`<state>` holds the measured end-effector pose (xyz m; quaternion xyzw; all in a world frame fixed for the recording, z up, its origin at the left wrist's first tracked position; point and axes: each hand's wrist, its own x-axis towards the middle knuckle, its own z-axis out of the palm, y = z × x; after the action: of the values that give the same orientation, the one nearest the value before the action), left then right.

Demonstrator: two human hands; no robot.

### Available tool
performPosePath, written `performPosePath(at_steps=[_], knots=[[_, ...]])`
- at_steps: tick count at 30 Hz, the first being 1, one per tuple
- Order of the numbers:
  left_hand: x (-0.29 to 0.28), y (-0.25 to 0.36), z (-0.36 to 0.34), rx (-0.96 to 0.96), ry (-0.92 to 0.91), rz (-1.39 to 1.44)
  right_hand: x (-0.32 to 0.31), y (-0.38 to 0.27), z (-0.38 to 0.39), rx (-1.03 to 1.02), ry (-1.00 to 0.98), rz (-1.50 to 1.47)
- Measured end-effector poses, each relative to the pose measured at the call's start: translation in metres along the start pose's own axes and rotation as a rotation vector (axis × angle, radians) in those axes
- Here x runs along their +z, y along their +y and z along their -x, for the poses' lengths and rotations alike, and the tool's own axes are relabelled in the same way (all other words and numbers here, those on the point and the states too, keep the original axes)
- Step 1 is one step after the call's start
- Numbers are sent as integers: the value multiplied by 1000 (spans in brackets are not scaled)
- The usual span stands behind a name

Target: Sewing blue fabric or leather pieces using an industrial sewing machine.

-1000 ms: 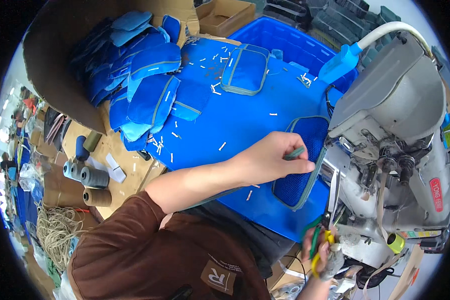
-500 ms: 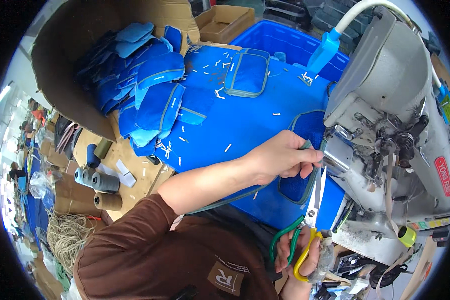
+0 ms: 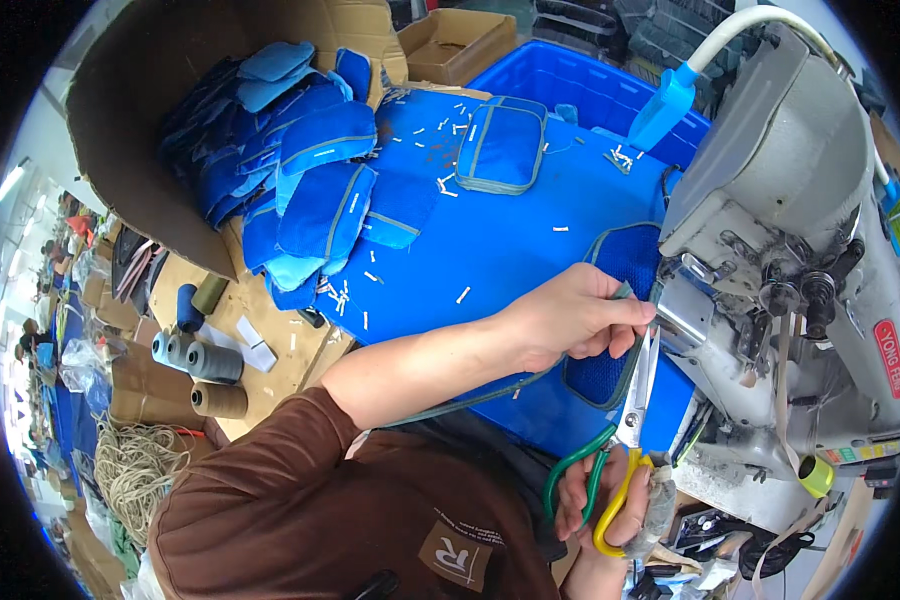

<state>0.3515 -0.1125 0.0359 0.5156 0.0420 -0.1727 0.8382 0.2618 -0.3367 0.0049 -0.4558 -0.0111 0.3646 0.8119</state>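
My left hand (image 3: 592,315) reaches across from the left, thumb and fingers pinched on a narrow grey-green binding strip (image 3: 490,393). The strip trails back from the hand toward my body. Under and beside the fingers lies a dark blue mesh piece (image 3: 625,252) with grey edging, its right side against the sewing machine. In my right hand (image 3: 625,505) is a pair of scissors (image 3: 632,430) with one green and one yellow handle. Their blades point away from me, tips close beside my left fingertips. Whether the blades touch the strip is hard to see.
A grey sewing machine (image 3: 760,170) stands at the right. Finished blue pouch (image 3: 502,145) and white thread scraps lie on the blue tabletop (image 3: 440,300). Blue pieces (image 3: 320,215) pile up in a cardboard box (image 3: 110,130) at left. Thread spools (image 3: 215,362) stand nearby; a blue crate (image 3: 590,85) is behind.
The whole view has shifted slightly. Both hands keep nearly the same position and grip, with the scissors still beside the left fingertips.
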Motion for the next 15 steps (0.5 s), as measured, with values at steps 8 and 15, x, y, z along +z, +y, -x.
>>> performPosePath(at_steps=[8, 15], knots=[[-2, -3, -1, 25, -5, -55, 10, -2, -2, 42, 21, -179], [-2, -4, -1, 32, 25, -127, 48, -16, -8, 121, 107, -330]])
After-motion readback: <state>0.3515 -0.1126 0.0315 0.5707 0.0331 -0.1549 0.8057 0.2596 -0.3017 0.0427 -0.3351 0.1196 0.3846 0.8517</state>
